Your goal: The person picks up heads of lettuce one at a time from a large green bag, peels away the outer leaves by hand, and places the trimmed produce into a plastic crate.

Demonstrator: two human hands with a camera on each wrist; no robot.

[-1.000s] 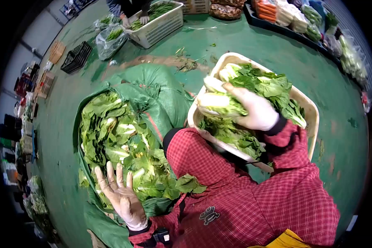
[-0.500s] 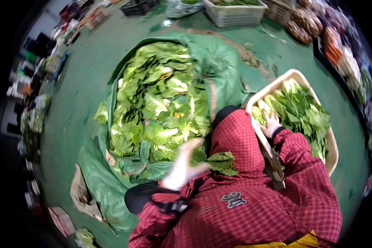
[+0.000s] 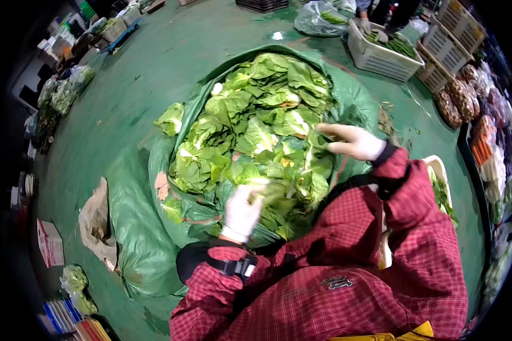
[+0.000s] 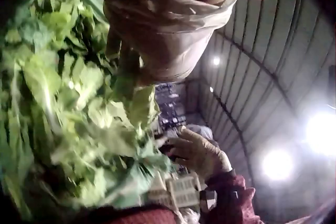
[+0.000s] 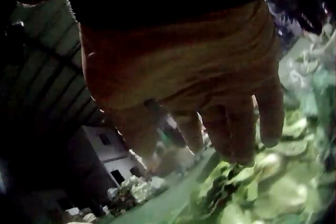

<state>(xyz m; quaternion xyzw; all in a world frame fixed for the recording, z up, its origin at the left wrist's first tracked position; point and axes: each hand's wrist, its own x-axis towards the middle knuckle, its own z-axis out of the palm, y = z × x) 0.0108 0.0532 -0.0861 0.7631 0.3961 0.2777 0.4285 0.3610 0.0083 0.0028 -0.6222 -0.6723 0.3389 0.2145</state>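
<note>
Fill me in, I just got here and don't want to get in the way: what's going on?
A person is handling leafy greens over an open green sack full of them. The left hand seems to grip a leafy piece, blurred by motion; the right hand hovers open and empty above the sack. A white tub to the right holds more greens.

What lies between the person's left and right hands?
Leafy greens, in the open green sack, lie between the left hand and the right hand; the head view shows it.
</note>
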